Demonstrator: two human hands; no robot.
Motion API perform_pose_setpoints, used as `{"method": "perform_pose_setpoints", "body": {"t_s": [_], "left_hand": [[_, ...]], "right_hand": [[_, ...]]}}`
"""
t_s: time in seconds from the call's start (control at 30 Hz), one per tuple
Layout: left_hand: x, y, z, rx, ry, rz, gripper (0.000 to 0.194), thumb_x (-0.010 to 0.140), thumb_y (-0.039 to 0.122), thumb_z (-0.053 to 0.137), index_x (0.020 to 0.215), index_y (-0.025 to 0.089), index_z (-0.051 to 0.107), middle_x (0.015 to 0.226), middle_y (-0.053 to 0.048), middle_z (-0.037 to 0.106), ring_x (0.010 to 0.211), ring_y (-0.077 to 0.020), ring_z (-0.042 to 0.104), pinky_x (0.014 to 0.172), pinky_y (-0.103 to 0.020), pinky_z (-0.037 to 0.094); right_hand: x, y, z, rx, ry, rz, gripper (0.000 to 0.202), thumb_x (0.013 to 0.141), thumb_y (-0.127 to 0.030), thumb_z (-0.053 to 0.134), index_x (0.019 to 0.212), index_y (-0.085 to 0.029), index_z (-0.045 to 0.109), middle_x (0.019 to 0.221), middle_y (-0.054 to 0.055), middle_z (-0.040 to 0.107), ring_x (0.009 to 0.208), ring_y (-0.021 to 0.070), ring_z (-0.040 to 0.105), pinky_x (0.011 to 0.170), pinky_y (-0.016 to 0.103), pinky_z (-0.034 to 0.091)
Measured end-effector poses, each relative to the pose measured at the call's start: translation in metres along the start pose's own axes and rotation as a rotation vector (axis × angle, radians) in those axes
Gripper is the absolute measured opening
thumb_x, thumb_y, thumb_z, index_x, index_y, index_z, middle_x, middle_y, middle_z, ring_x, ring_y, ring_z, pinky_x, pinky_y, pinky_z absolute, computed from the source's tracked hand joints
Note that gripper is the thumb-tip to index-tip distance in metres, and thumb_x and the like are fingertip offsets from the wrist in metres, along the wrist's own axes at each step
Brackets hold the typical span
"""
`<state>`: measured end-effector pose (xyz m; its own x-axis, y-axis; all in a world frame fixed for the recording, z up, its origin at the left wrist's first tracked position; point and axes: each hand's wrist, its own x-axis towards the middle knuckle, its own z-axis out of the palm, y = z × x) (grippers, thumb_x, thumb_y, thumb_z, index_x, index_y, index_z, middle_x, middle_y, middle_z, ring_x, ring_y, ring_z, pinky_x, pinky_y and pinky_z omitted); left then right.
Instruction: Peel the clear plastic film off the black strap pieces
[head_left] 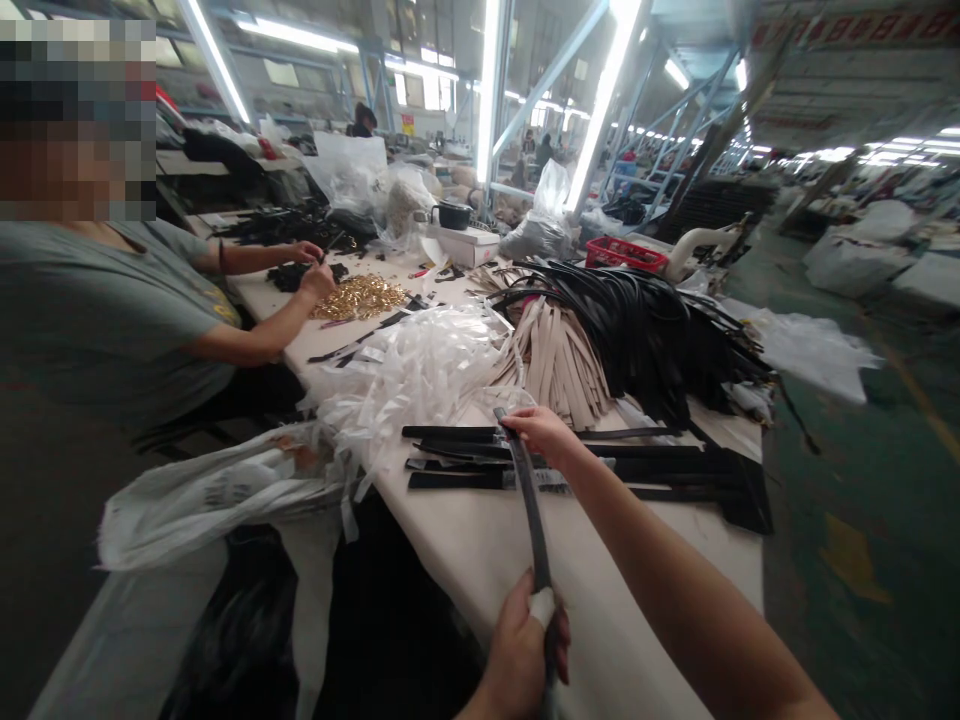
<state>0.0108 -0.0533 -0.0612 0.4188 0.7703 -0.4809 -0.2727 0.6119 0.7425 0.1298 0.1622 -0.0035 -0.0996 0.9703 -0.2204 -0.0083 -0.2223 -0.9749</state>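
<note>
A long black strap [532,510] runs lengthwise toward me over the pale table [442,530]. My left hand [521,640], low in the view, is closed around its near part; a whitish wrap shows at a finger. My right hand [536,430] pinches the strap close to its far end. Beneath and beyond that end, several black strips [645,468] lie crosswise on the table, some with clear plastic on them. A heap of white strips [420,365] lies behind to the left, next to a bundle of beige strips [559,365].
A large pile of black straps [637,330] covers the back right, near a red basket [626,254]. At left a person [112,300] works by gold metal pieces [367,296]. White sacks [217,490] hang at the table's left edge. A white box [461,245] stands behind.
</note>
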Motion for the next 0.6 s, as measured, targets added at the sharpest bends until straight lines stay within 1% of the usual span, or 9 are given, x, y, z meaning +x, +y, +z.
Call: {"method": "perform_pose_setpoints", "body": {"t_s": [0.07,0.1,0.17,0.2,0.27,0.33,0.43,0.53,0.6], "left_hand": [[0.007,0.029,-0.008,-0.013,-0.039,0.04,0.03,0.08,0.039,0.061,0.1,0.017,0.055,0.072,-0.004,0.064,0.055,-0.0168,0.06,0.053,-0.028,0.044],[0.014,0.048,-0.011,-0.033,-0.055,0.1,0.037,0.079,0.039,0.065,0.107,0.017,0.055,0.079,-0.006,0.067,0.065,-0.0199,0.065,0.063,-0.031,0.049],[0.032,0.09,-0.015,-0.072,-0.067,0.266,0.043,0.084,0.045,0.061,0.117,0.018,0.054,0.095,-0.01,0.07,0.081,-0.0237,0.068,0.075,-0.035,0.051],[0.042,0.109,-0.016,-0.06,-0.099,0.323,0.041,0.088,0.048,0.056,0.116,0.018,0.055,0.095,-0.01,0.07,0.081,-0.024,0.068,0.074,-0.036,0.051],[0.061,0.136,-0.016,0.041,-0.163,0.385,0.033,0.091,0.048,0.052,0.099,0.016,0.06,0.084,-0.009,0.069,0.073,-0.0224,0.067,0.068,-0.033,0.051],[0.074,0.143,-0.015,0.169,-0.237,0.393,0.031,0.092,0.044,0.05,0.086,0.016,0.061,0.075,-0.007,0.066,0.067,-0.0201,0.066,0.063,-0.031,0.049],[0.082,0.128,-0.019,0.313,-0.331,0.315,0.025,0.091,0.037,0.05,0.08,0.017,0.061,0.072,-0.007,0.065,0.065,-0.0192,0.065,0.06,-0.028,0.048],[0.084,0.112,-0.026,0.373,-0.379,0.206,0.024,0.088,0.036,0.05,0.079,0.017,0.061,0.073,-0.007,0.065,0.06,-0.0185,0.065,0.053,-0.026,0.046],[0.082,0.113,-0.031,0.405,-0.403,0.161,0.025,0.087,0.039,0.051,0.081,0.016,0.062,0.072,-0.007,0.065,0.053,-0.0162,0.062,0.049,-0.024,0.043]], "right_hand": [[-0.009,-0.012,0.009,-0.002,-0.057,-0.016,0.026,0.077,-0.036,0.072,0.071,-0.013,0.062,0.043,-0.008,0.049,0.035,0.0034,0.036,0.037,0.015,0.027],[-0.015,-0.019,0.013,0.002,-0.076,-0.032,0.025,0.077,-0.036,0.072,0.073,-0.014,0.062,0.044,-0.008,0.049,0.036,0.0039,0.037,0.038,0.015,0.029],[-0.027,-0.036,0.018,-0.013,-0.085,-0.093,0.023,0.078,-0.036,0.072,0.075,-0.016,0.061,0.048,-0.008,0.051,0.039,0.0048,0.042,0.04,0.016,0.03],[-0.031,-0.045,0.019,-0.036,-0.068,-0.141,0.023,0.078,-0.037,0.072,0.076,-0.016,0.061,0.049,-0.007,0.053,0.041,0.0052,0.044,0.04,0.016,0.031],[-0.036,-0.064,0.012,-0.098,0.013,-0.263,0.023,0.08,-0.038,0.07,0.078,-0.016,0.062,0.051,-0.007,0.055,0.042,0.0062,0.047,0.04,0.016,0.033],[-0.037,-0.083,-0.006,-0.134,0.173,-0.403,0.022,0.081,-0.037,0.07,0.079,-0.016,0.063,0.052,-0.006,0.055,0.042,0.0065,0.048,0.039,0.016,0.035],[-0.038,-0.107,-0.052,-0.064,0.48,-0.567,0.019,0.077,-0.031,0.075,0.079,-0.017,0.062,0.055,-0.007,0.055,0.04,0.0055,0.047,0.036,0.015,0.035],[-0.045,-0.121,-0.103,0.028,0.687,-0.641,0.017,0.074,-0.023,0.077,0.076,-0.018,0.061,0.059,-0.007,0.055,0.04,0.0051,0.047,0.036,0.016,0.038],[-0.055,-0.124,-0.135,0.063,0.782,-0.645,0.013,0.075,-0.017,0.075,0.076,-0.017,0.062,0.061,-0.006,0.056,0.041,0.0054,0.049,0.038,0.017,0.041]]}}
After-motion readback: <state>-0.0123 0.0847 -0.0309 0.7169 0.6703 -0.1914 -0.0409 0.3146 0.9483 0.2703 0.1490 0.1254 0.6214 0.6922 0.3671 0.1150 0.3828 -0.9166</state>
